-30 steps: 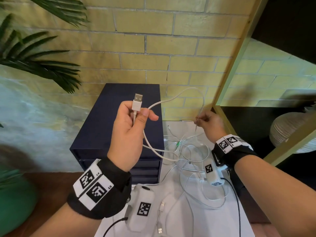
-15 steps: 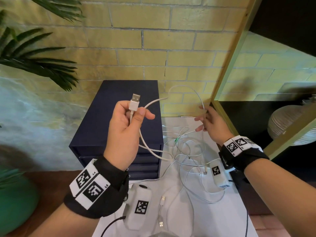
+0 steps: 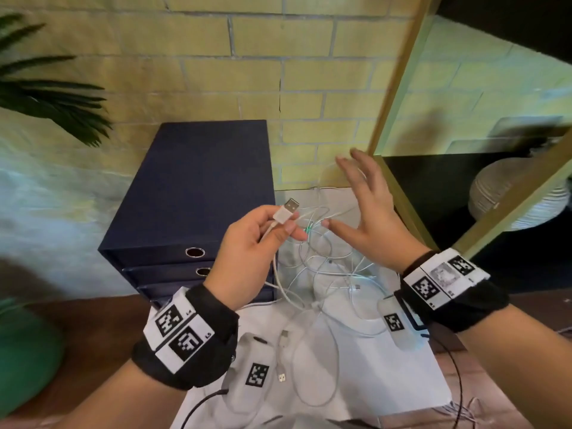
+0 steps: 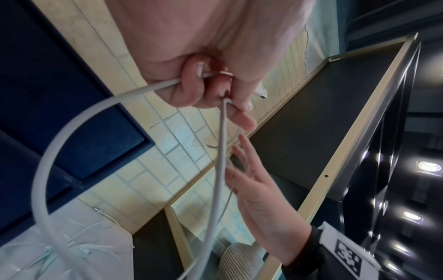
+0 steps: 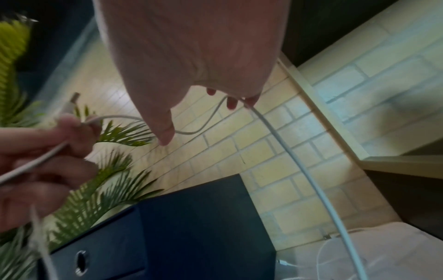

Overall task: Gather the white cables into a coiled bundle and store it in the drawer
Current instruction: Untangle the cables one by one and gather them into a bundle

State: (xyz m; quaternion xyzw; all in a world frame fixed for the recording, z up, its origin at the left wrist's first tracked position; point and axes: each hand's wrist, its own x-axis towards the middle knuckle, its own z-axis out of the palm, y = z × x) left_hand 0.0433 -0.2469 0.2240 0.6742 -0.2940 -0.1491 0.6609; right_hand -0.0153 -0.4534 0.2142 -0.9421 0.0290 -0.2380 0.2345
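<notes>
My left hand (image 3: 278,226) grips a white USB cable just below its plug (image 3: 286,211), held up in front of the dark blue drawer unit (image 3: 192,193). From that grip the cable (image 4: 45,170) curves down in a loop to the tangle of thin white cables (image 3: 334,274) on the white surface (image 3: 396,382). My right hand (image 3: 359,202) hovers open above the tangle, fingers spread. A loop of the cable (image 5: 299,161) runs across its fingertips (image 5: 231,103). The unit's drawers (image 3: 198,252) are closed.
Another white USB cable (image 3: 283,357) lies loose near the surface's front. A wooden shelf frame (image 3: 399,72) rises close on the right, with a ribbed vase (image 3: 507,193) behind it. Palm leaves (image 3: 55,97) and a green pot (image 3: 21,351) sit left. The brick wall stands right behind.
My right hand has let go of its pinch on the thin cable and spread its fingers. My left hand has come lower and tilted the plug to the right.
</notes>
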